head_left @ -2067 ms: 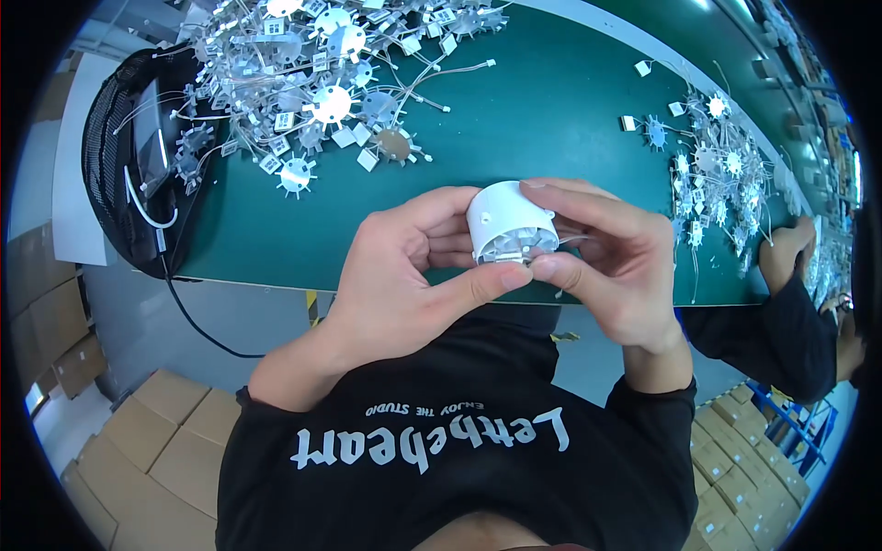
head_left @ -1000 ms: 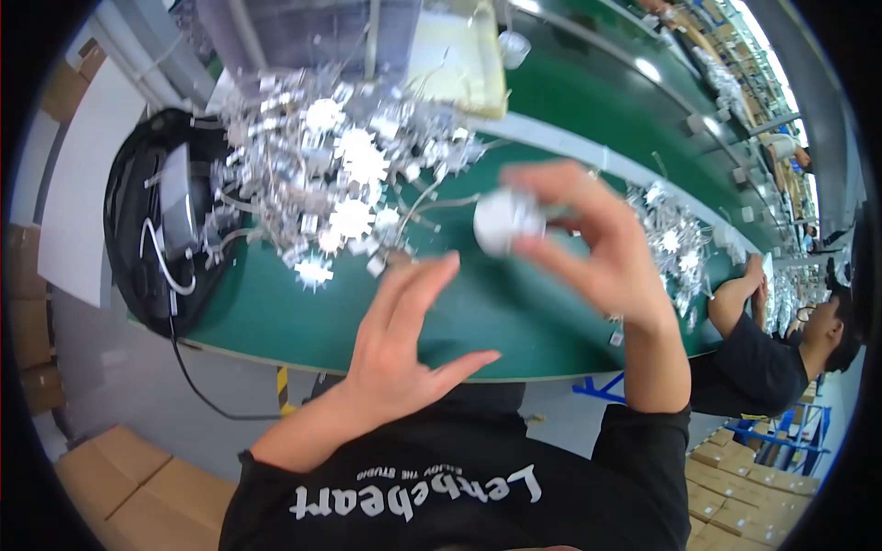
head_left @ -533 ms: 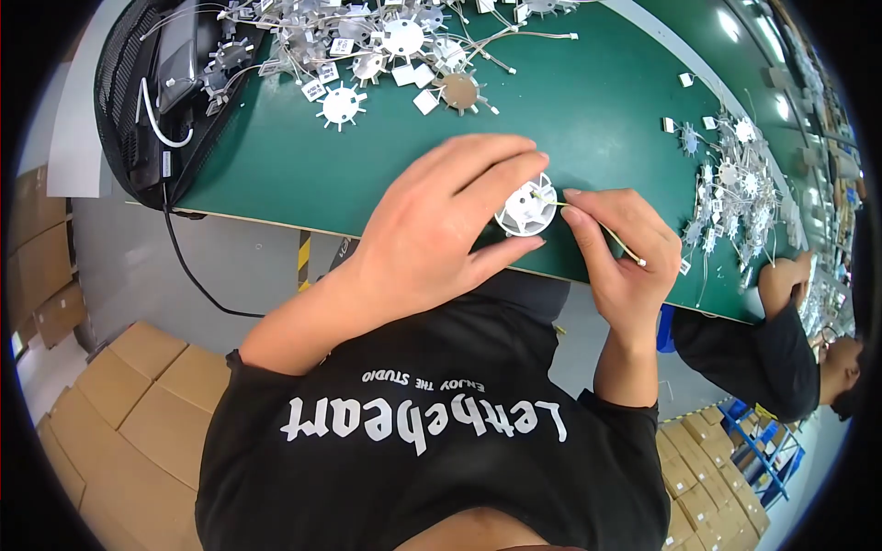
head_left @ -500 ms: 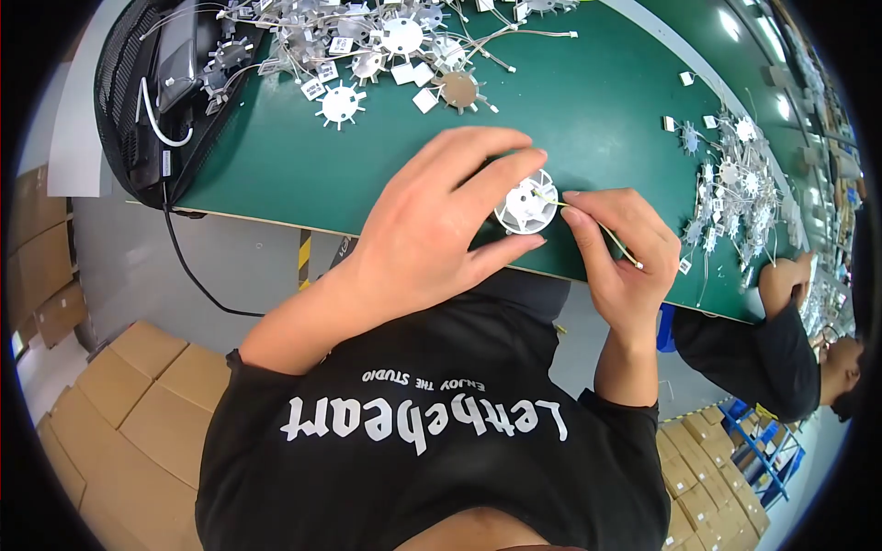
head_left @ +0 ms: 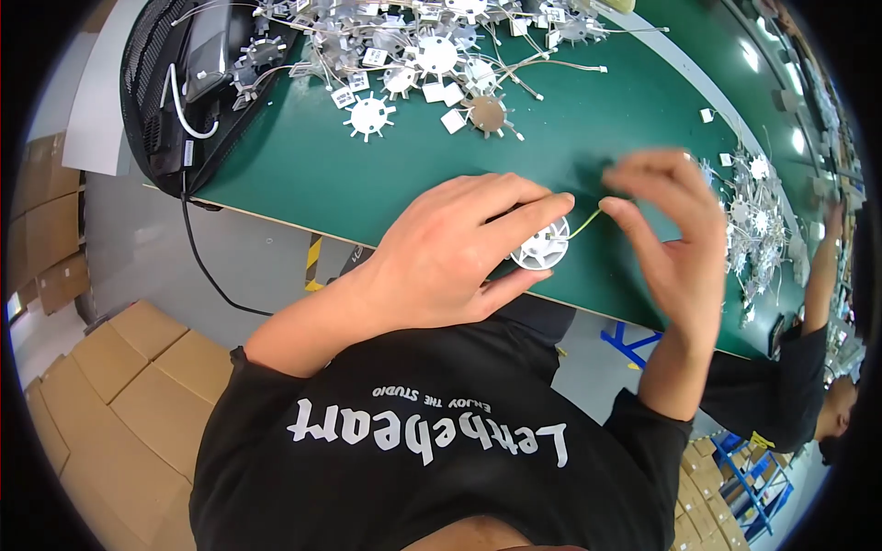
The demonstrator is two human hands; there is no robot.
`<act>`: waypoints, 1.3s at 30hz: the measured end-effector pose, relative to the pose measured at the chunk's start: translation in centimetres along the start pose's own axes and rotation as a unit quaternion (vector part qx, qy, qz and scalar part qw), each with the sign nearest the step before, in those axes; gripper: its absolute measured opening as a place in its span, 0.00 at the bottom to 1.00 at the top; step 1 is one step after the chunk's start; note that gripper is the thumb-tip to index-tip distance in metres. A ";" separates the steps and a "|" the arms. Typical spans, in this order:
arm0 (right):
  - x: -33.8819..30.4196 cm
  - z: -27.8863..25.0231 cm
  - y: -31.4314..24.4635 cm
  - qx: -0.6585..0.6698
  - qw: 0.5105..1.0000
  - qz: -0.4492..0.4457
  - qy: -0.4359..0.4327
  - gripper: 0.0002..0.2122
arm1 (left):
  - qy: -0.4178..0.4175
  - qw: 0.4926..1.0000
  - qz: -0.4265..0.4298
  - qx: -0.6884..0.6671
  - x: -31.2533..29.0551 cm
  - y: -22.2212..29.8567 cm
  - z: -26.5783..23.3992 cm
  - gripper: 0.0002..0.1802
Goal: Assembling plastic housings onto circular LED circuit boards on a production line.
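Head view: clasps the white housing [head_left: 546,250] in the curled left hand [head_left: 459,248] by the near edge of the surface [head_left: 367,179]; now loosens the right hand's [head_left: 675,234] pinch, blurred, perhaps barely touching the yellow-green wire [head_left: 586,222], likely leaving it drawn outward.

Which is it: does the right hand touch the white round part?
Apart: the head view shows green tabletop between the right hand and white part.
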State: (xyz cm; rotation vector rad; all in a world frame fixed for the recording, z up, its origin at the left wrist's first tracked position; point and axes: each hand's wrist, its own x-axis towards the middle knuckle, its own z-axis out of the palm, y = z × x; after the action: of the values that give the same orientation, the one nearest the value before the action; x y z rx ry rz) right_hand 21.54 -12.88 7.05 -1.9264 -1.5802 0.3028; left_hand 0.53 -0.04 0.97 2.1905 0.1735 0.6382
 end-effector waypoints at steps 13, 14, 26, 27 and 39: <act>11.7 2.6 -0.2 -0.153 0.941 -0.296 -0.056 0.15 | 0.150 0.985 -0.015 -0.080 -2.3 -1.0 -1.3 0.30; 10.9 2.1 -0.7 -0.102 0.953 -0.284 -0.009 0.14 | 0.156 0.984 -0.016 -0.079 -2.5 -0.7 -1.2 0.30; 4.6 0.0 -3.1 0.055 0.977 -0.193 0.078 0.10 | 0.087 0.789 -0.183 -0.580 2.1 1.2 -1.6 0.49; 4.2 0.1 -2.9 0.083 0.977 -0.184 0.067 0.10 | 0.074 0.753 -0.186 -0.627 2.3 0.9 -1.5 0.48; 1.1 0.0 -1.0 -0.063 0.989 -0.003 0.130 0.07 | 0.100 0.841 -0.219 -0.484 4.4 -0.6 -2.0 0.37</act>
State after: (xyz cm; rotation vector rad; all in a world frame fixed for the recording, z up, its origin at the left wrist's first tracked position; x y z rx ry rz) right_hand 20.98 -11.76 7.84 -1.9652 -1.4604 -0.0533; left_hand 3.34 3.20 3.24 1.0491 0.3561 0.5185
